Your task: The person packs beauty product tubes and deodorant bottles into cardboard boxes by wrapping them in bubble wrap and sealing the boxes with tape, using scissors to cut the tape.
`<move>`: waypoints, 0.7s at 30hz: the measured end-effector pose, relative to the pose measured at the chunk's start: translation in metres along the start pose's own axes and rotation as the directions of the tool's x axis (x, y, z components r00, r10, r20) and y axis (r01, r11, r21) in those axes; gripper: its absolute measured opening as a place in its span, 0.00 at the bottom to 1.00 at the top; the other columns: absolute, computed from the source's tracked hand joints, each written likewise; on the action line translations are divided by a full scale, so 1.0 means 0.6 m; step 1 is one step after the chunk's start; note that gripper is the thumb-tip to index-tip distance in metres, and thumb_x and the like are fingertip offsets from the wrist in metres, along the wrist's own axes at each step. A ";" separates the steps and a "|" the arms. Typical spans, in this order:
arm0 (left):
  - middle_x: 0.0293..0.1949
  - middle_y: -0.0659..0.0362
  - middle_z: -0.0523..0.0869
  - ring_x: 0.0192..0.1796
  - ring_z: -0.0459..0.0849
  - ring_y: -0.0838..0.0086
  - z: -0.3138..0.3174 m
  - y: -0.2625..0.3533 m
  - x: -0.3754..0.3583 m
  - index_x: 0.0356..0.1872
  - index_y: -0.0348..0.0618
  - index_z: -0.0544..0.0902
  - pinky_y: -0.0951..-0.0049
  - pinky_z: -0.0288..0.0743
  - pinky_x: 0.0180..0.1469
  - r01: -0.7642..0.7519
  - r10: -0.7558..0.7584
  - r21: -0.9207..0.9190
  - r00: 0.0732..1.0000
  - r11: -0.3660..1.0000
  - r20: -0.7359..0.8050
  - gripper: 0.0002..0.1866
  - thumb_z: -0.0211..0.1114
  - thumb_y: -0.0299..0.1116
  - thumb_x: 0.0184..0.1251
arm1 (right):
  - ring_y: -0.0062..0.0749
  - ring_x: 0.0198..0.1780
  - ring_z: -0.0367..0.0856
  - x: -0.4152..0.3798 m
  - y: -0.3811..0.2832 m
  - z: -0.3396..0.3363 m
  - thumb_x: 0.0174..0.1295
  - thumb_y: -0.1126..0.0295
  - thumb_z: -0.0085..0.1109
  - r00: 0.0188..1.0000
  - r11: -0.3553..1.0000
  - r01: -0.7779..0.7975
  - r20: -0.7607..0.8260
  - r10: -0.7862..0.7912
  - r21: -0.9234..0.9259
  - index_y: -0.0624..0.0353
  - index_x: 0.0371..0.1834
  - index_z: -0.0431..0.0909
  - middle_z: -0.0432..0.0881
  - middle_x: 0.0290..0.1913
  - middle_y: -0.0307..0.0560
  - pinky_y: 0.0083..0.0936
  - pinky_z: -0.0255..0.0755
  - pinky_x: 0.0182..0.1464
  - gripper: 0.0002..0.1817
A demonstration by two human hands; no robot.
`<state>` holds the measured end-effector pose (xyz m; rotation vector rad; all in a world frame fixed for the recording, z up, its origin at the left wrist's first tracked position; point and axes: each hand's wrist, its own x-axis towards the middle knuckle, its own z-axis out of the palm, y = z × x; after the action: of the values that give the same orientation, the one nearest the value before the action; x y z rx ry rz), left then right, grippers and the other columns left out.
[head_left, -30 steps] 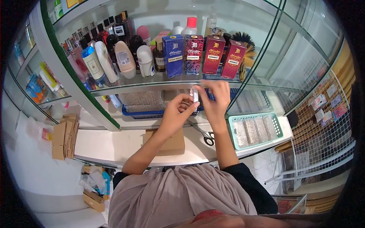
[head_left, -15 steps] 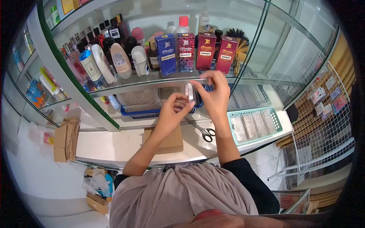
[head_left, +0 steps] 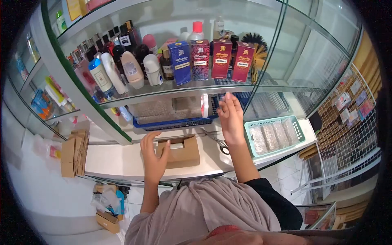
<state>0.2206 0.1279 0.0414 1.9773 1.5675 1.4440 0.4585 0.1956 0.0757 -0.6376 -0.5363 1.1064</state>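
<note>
My left hand [head_left: 154, 158] is open beside the left edge of a brown cardboard box [head_left: 183, 158], thumb and fingers spread. The box lies on the white counter, and something white shows in an opening at its far side. My right hand [head_left: 232, 120] is raised over the counter, fingers apart, with nothing visible in it. Left of it, a white and red piece [head_left: 205, 106], perhaps a tape roll, stands upright at the right part of a blue basket [head_left: 175, 123]. Scissors [head_left: 222, 145] lie below my right hand, partly covered by its wrist.
Above the counter, a glass shelf [head_left: 163, 93] holds perfume boxes [head_left: 221, 61], roll-ons and bottles. To the right, a mint basket [head_left: 274, 154] contains bubble-wrapped packs [head_left: 269, 136]. Folded cardboard [head_left: 74, 153] leans at the left, and a wire rack [head_left: 347, 126] stands far right.
My hands were together at the white and red piece and are now apart. The left came down to the cardboard box; the right lowered slightly and its fingers straightened.
</note>
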 end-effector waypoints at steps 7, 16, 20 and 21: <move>0.56 0.50 0.80 0.59 0.77 0.54 -0.005 -0.039 -0.023 0.51 0.40 0.78 0.59 0.68 0.63 -0.047 0.055 -0.120 0.997 0.992 0.060 0.19 0.69 0.28 0.58 | 0.13 0.37 0.75 0.001 -0.003 -0.002 0.66 0.63 0.66 0.996 0.996 -0.084 -0.021 0.084 0.013 0.51 0.44 0.80 0.80 0.37 0.27 0.15 0.66 0.37 0.08; 0.54 0.51 0.79 0.60 0.75 0.56 0.022 -0.071 -0.057 0.49 0.38 0.77 0.62 0.66 0.65 0.018 -0.010 -0.274 0.999 0.962 0.032 0.17 0.69 0.24 0.59 | 0.13 0.33 0.73 -0.010 -0.007 -0.024 0.68 0.64 0.64 0.976 0.977 -0.211 0.064 0.209 0.037 0.52 0.46 0.81 0.79 0.36 0.28 0.13 0.65 0.32 0.08; 0.53 0.51 0.78 0.60 0.74 0.58 0.019 -0.070 -0.060 0.49 0.39 0.77 0.62 0.65 0.65 0.024 -0.016 -0.245 0.999 0.969 0.037 0.16 0.68 0.25 0.60 | 0.13 0.30 0.69 -0.017 -0.019 -0.003 0.68 0.61 0.62 0.981 0.981 -0.191 0.013 0.191 0.021 0.52 0.44 0.81 0.75 0.32 0.28 0.13 0.61 0.29 0.09; 0.53 0.51 0.79 0.60 0.75 0.59 0.018 -0.071 -0.060 0.49 0.39 0.77 0.63 0.66 0.65 0.010 -0.002 -0.228 0.999 0.974 0.035 0.15 0.68 0.25 0.61 | 0.14 0.30 0.68 -0.016 -0.020 -0.002 0.67 0.58 0.63 0.982 0.982 -0.188 -0.016 0.188 0.021 0.52 0.44 0.81 0.74 0.31 0.27 0.14 0.60 0.30 0.11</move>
<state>0.2056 0.1189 -0.0127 1.8521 1.3254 1.5046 0.4636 0.1828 0.0828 -0.6910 -0.4557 1.2809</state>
